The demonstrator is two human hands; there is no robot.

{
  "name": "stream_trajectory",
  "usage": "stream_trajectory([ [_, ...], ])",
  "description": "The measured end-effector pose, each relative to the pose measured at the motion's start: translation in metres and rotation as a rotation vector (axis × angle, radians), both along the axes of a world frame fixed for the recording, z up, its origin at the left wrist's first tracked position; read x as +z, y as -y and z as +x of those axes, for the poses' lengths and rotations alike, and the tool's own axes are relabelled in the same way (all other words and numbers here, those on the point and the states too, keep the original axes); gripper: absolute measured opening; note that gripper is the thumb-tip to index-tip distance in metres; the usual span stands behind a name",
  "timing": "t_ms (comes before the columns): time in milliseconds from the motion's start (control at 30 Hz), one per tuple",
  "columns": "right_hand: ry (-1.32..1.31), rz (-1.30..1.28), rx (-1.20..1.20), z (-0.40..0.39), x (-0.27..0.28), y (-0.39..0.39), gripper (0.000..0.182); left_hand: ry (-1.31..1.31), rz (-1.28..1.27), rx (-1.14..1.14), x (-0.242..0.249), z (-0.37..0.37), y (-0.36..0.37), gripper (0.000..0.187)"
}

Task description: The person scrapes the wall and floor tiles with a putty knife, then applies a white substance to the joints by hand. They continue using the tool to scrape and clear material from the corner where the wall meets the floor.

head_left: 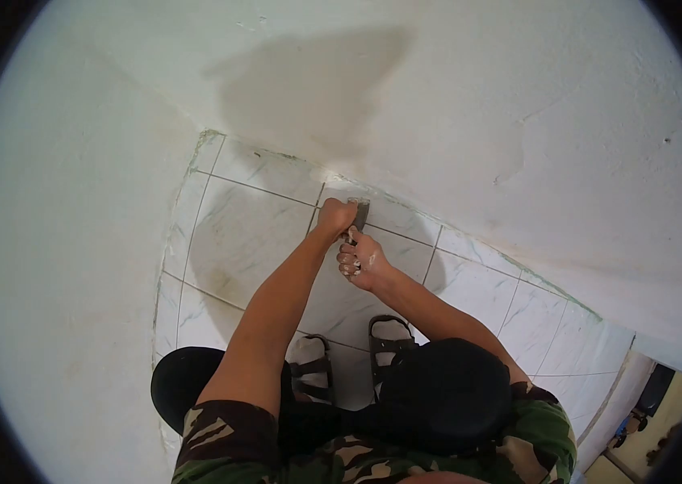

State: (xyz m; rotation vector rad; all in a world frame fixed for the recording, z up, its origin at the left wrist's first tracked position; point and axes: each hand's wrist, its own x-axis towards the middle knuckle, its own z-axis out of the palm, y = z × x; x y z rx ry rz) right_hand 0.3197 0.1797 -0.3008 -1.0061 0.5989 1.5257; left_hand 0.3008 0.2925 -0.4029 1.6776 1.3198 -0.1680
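Observation:
My right hand (367,260) is closed around the handle of a putty knife (361,214), and white paste is smeared over its fingers. The dark blade points away from me, with a pale smear at its far end. My left hand (336,216) is curled at the blade's left side, its thumb against the metal; the fingers underneath are mostly hidden. Both hands are low over the marbled floor tiles (260,226), close to the base of the white wall (454,121).
A rough greenish seam (405,202) runs where wall meets floor. Another wall (75,242) rises on the left, forming a corner. My sandalled feet (311,367) and bent knees (446,395) are just below my hands. Several dark items (640,411) lie beyond an edge at lower right.

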Motion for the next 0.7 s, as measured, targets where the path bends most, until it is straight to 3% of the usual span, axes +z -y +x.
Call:
stream_trajectory([
  [100, -0.025, 0.033, -0.025, 0.005, -0.009, -0.007, 0.031, 0.105, -0.181, 0.084, -0.007, 0.021, -0.015, 0.053],
  [133, -0.035, 0.061, -0.049, 0.007, -0.01, -0.013, 0.03, 0.034, -0.24, 0.12, 0.025, 0.02, -0.013, 0.047],
  [233, -0.012, 0.072, 0.009, 0.005, -0.001, 0.005, 0.028, 0.132, -0.307, -0.002, 0.009, 0.005, -0.005, 0.044],
  [367, -0.086, 0.043, -0.033, 0.013, -0.012, 0.02, 0.027, 0.087, -0.088, -0.01, 0.013, 0.019, 0.006, 0.042],
  [500, -0.04, 0.107, -0.041, 0.008, -0.016, 0.018, 0.028, 0.094, -0.269, 0.061, 0.041, 0.024, -0.001, 0.041],
  [600, -0.021, 0.004, 0.01, 0.008, 0.003, 0.018, 0.028, 0.012, -0.401, -0.031, 0.047, 0.022, -0.007, 0.04],
  [667, -0.019, -0.075, 0.045, 0.003, 0.005, 0.019, 0.026, -0.26, -0.554, -0.192, 0.065, 0.019, -0.015, 0.04],
  [700, -0.018, -0.068, 0.059, 0.006, 0.006, 0.017, 0.026, -0.256, -0.548, -0.177, 0.077, 0.021, -0.017, 0.04],
])
